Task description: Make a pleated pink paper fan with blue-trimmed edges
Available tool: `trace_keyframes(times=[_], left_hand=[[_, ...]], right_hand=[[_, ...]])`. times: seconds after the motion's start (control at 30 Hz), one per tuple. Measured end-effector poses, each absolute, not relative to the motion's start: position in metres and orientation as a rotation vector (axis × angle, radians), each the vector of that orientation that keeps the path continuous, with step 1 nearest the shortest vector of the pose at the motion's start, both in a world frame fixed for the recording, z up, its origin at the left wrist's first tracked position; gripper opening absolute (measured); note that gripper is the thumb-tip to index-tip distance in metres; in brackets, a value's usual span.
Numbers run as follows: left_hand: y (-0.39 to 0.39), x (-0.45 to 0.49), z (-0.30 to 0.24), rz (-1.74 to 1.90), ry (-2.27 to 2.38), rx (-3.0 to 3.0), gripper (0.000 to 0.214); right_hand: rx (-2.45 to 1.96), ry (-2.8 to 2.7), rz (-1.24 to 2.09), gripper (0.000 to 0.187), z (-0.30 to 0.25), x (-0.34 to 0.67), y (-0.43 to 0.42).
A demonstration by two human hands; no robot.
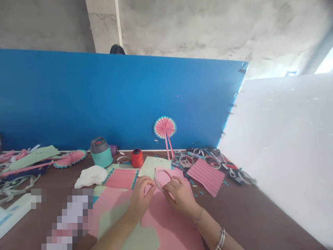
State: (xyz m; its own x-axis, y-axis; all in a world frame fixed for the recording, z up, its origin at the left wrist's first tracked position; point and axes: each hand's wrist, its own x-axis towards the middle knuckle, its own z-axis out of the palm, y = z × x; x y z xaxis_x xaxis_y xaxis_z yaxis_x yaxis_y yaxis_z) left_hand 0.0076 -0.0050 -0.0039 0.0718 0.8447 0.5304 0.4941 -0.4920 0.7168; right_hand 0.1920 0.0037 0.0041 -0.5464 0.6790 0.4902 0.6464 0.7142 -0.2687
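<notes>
In my right hand [179,194] is a narrow white ring that looks like a roll of tape [156,176], gripped by its right side and tilted upright. My left hand [143,194] is closed in a pinch at the ring's left edge; whatever lies between those fingertips is too small to make out. Beneath both hands are pink paper sheets [171,222] and light green paper [111,217]. A pleated pink strip with blue edges [122,178] lies beyond my left hand, and another pleated pink sheet [206,176] is to the right.
A finished-looking round paper fan [165,127] leans on the blue partition [104,97]. Along the back stand a teal container [101,154] and a red thread spool [137,158], with white crumpled material [91,176] nearby. More tape rolls [186,161] and tools crowd the right. Another fan [70,158] lies left.
</notes>
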Motion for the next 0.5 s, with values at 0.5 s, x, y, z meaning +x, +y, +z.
trace_keyframes(times=[0.5], left_hand=[[0.029, -0.031, -0.010, 1.645, 1.444, 1.397, 0.022]], right_hand=[[-1.302, -2.187, 0.272, 0.032, 0.027, 0.254, 0.027]])
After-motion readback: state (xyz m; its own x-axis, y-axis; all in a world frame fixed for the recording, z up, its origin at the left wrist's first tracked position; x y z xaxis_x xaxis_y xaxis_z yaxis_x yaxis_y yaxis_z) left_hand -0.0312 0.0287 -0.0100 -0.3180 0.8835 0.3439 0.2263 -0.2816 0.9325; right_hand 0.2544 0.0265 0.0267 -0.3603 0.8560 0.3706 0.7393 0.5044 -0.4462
